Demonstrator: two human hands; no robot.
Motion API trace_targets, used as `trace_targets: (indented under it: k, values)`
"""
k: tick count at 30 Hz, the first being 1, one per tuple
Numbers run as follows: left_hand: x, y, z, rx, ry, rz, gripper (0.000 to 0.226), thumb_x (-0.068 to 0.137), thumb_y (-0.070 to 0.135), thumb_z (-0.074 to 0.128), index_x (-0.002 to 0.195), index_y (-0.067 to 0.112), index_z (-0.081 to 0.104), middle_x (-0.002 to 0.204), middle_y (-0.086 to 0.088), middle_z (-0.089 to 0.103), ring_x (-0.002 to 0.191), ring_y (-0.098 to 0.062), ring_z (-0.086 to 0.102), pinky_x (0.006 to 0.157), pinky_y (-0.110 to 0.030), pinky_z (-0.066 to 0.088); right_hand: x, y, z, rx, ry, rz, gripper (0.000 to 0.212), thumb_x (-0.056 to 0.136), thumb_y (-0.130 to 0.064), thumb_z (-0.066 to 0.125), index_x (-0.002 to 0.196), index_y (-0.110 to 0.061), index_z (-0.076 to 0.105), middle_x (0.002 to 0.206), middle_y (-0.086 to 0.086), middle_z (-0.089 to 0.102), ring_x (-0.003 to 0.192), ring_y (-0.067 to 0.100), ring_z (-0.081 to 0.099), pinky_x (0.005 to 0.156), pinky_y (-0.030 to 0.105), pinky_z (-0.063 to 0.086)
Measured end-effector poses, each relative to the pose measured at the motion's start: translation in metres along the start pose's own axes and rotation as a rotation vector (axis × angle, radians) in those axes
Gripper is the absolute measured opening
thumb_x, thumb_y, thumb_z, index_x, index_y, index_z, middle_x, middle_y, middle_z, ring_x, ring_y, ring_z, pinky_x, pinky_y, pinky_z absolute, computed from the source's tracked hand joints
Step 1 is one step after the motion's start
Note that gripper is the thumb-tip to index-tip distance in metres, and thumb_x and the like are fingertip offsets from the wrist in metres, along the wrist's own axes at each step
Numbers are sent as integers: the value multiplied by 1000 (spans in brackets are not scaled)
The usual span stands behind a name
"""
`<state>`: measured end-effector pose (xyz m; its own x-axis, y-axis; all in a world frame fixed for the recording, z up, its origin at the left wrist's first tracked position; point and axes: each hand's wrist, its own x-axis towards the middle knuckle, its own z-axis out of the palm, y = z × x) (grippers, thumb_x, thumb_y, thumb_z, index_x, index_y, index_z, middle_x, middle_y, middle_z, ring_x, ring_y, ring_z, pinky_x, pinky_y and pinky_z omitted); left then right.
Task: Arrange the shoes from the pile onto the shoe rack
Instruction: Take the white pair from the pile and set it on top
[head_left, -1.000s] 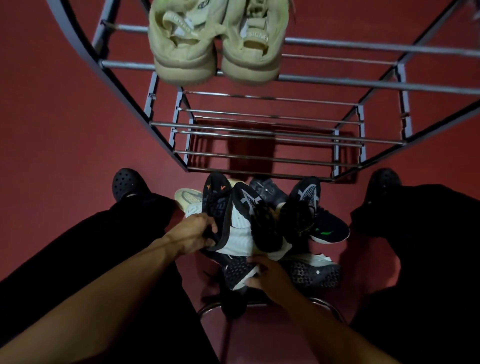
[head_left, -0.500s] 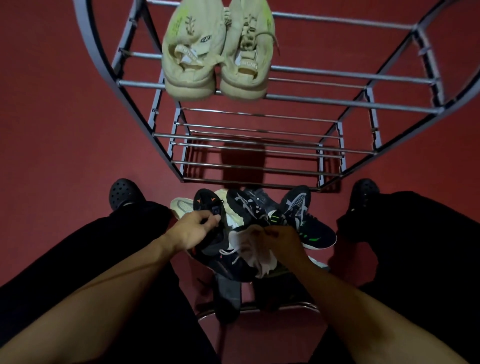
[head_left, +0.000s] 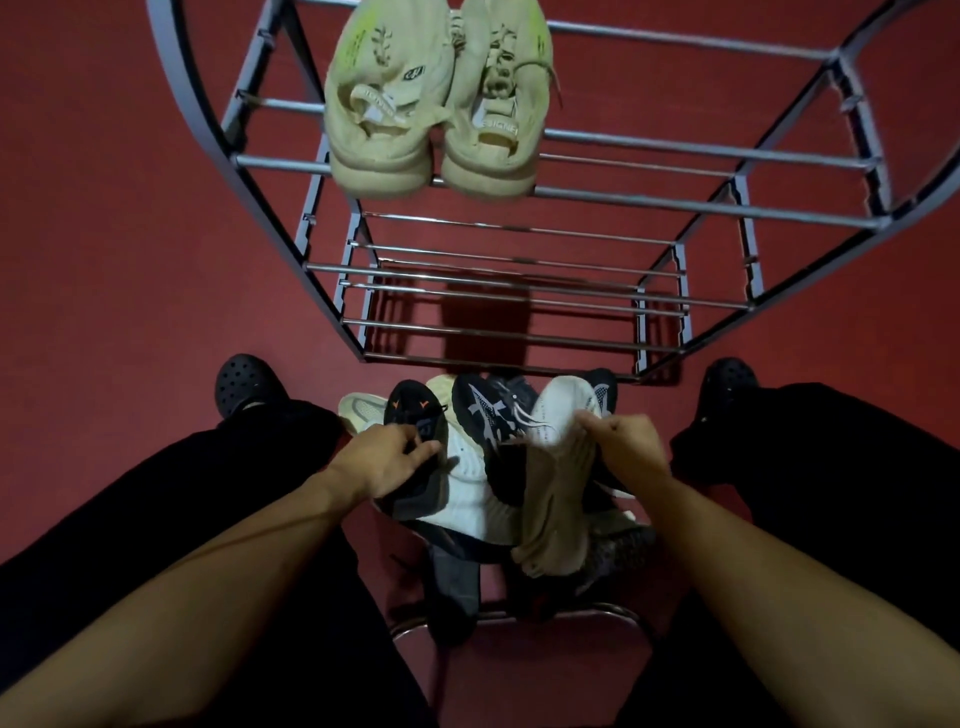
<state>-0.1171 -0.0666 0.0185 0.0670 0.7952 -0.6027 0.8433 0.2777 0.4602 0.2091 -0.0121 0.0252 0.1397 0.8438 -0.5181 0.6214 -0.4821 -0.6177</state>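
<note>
A pile of shoes (head_left: 483, 483) lies on the red floor between my feet, in front of a grey metal shoe rack (head_left: 519, 270). My left hand (head_left: 387, 457) grips a black shoe with orange marks (head_left: 415, 415) at the pile's left side. My right hand (head_left: 631, 444) holds a white knit shoe (head_left: 558, 467) lifted above the pile, its beige sole turned toward me. A pair of pale yellow-green sneakers (head_left: 436, 104) sits on the rack's top shelf at the left, heels toward me.
The rack's lower shelves are bare bars. My two black clogs (head_left: 244, 379) stand on the floor either side of the pile. A chrome curved bar (head_left: 519, 616) of a seat crosses below the pile. Red floor surrounds the rack.
My right hand has pulled the white knit shoe up out of the pile and raised it. My left hand stays on the black shoe. The view has tilted down slightly.
</note>
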Motion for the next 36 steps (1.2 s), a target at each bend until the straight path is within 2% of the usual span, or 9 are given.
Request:
trace_targets:
  k: [3,6,8,15,21,26,30,33,36]
  values:
    - [3,-6,3,24,-18,-30,37,96,56,49,86,22,62,92,-3,70,87,-21,66,81,-37,53,3,7,-7,-230,49,21,54,91,-50,58,52,-15,45,51,1,45,56,23,50,55,32,36]
    - [5,-11,9,40,-118,-23,31,97,51,51,94,23,64,97,-4,70,91,-22,66,84,-36,54,-3,5,1,-80,98,75,17,94,-33,53,97,-16,56,84,5,61,81,25,58,68,30,40]
    - [3,-14,14,49,-189,-2,27,97,49,53,98,25,66,99,-1,71,92,-19,67,87,-36,55,-9,6,14,27,45,67,30,95,-32,54,119,-14,51,102,5,61,89,19,56,77,31,43]
    - [3,-17,24,92,-287,16,26,94,49,56,98,26,66,97,7,71,92,-12,66,89,-33,54,-14,23,61,-88,-275,-14,27,96,-29,59,113,-8,66,102,6,69,91,23,63,78,26,43]
    - [9,-18,24,99,-265,-20,27,95,54,49,101,31,63,104,4,69,98,-16,64,92,-36,53,3,42,114,-90,-463,-64,106,74,-26,83,155,-20,16,152,6,40,139,26,38,108,35,36]
    - [13,-23,22,61,-225,-14,23,96,48,50,97,29,63,102,5,68,96,-15,64,89,-37,54,15,57,137,124,-410,-11,111,59,-36,91,151,-26,28,143,-3,50,131,16,47,105,36,44]
    - [14,-26,24,60,-208,-18,23,99,41,52,107,23,64,112,-1,62,101,-19,62,92,-39,52,12,59,127,310,-747,24,76,65,-15,85,131,-12,47,91,1,71,83,14,72,67,22,57]
    - [10,-26,24,80,-214,-43,29,100,40,53,121,21,60,116,1,47,111,-21,53,101,-35,45,6,57,116,209,-648,44,53,89,7,61,137,4,39,86,-4,65,74,-1,65,70,15,53]
    - [10,-32,24,31,-198,-68,28,97,44,54,118,26,59,118,1,50,113,-22,56,101,-37,47,3,51,108,32,-434,-13,43,91,-7,64,133,-5,53,102,-8,64,93,7,61,83,18,46]
